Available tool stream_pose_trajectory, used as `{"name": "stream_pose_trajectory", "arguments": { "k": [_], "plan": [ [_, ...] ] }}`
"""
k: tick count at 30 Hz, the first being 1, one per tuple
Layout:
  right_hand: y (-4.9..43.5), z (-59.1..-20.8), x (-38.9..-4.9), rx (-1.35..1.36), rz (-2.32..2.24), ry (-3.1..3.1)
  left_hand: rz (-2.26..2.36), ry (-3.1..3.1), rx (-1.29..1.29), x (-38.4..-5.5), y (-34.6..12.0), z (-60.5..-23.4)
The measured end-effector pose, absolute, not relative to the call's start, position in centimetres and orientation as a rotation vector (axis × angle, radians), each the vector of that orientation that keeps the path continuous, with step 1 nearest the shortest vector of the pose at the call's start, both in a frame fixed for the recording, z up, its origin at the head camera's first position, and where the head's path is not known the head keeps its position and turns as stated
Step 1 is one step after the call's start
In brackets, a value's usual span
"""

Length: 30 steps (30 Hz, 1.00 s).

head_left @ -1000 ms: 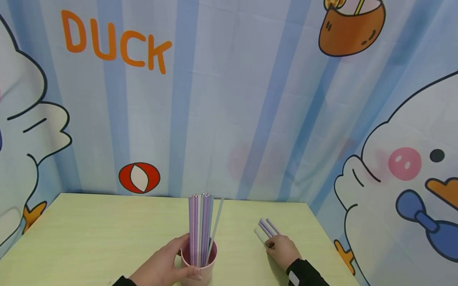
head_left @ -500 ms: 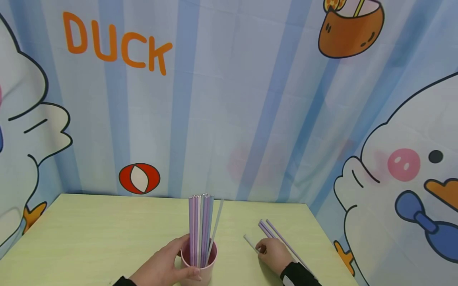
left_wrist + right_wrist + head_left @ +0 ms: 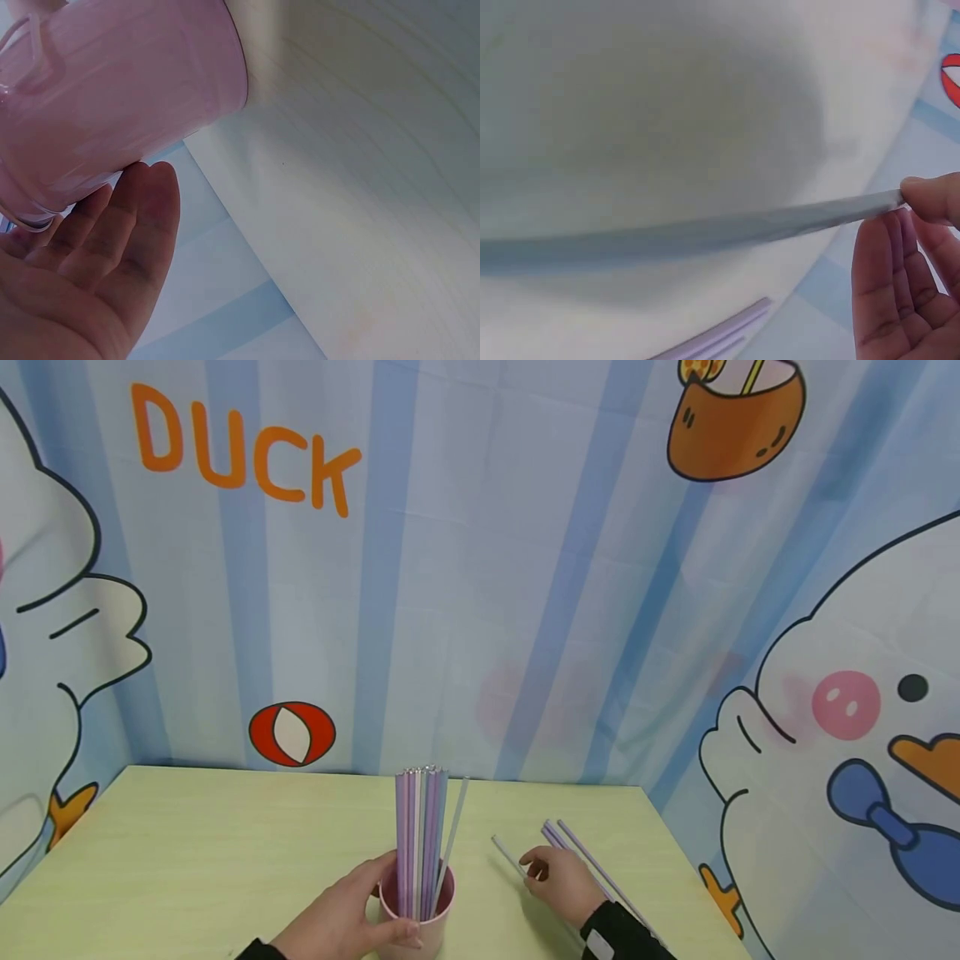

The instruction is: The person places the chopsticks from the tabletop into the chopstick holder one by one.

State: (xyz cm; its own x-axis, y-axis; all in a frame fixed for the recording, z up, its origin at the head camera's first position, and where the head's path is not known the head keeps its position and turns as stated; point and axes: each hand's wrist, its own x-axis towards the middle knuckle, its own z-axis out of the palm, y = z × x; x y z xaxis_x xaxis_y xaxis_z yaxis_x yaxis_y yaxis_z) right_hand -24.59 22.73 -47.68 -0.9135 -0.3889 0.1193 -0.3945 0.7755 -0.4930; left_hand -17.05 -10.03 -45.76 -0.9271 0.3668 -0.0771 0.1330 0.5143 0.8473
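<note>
A small pink bucket [image 3: 433,937] stands on the table near its front, holding a bundle of upright purple, white and blue-grey straws [image 3: 418,843]. One pale straw leans out to the right. My left hand [image 3: 348,906] grips the bucket, thumb on the near side; in the left wrist view, its fingers [image 3: 154,202] touch the pink wall. Right of the bucket, my right hand [image 3: 566,881] pinches a pale grey-blue straw [image 3: 780,225] between thumb and fingertips, the straw slanting over the table. Several purple straws [image 3: 606,872] lie beside and partly behind that hand.
The pale yellow table [image 3: 225,852] ends at a hanging striped cloth [image 3: 465,610] with cartoon ducks. A wire handle [image 3: 34,52] shows on the bucket's side in the left wrist view.
My right hand has drawn the pale straw away from the purple ones, leftward and slightly up. The purple straws stay on the table. My left hand and the bucket have not moved.
</note>
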Motion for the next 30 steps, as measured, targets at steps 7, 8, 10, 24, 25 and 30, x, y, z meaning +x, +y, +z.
{"name": "stream_pose_trajectory", "arguments": {
  "k": [7,8,10,24,25,30],
  "plan": [
    [21.6,-45.4,-24.8,0.601,1.046,-2.878,1.392,2.496,0.45,-17.1,-10.1,-45.8],
    [21.4,-45.0,-24.9,0.592,1.085,-2.866,1.393,2.496,0.454,-17.1,-10.1,-45.8],
    [21.0,-44.2,-25.0,0.582,1.165,-2.823,1.396,2.495,0.455,-17.1,-10.1,-45.9],
    [17.8,-38.6,-25.1,0.483,1.409,-2.549,1.424,2.454,0.398,-17.0,-9.9,-45.6],
    [17.6,-38.3,-25.1,0.478,1.427,-2.535,1.427,2.452,0.409,-17.0,-9.9,-45.7],
    [16.8,-36.8,-25.1,0.466,1.496,-2.475,1.43,2.453,0.436,-17.0,-10.0,-45.8]
  ]
}}
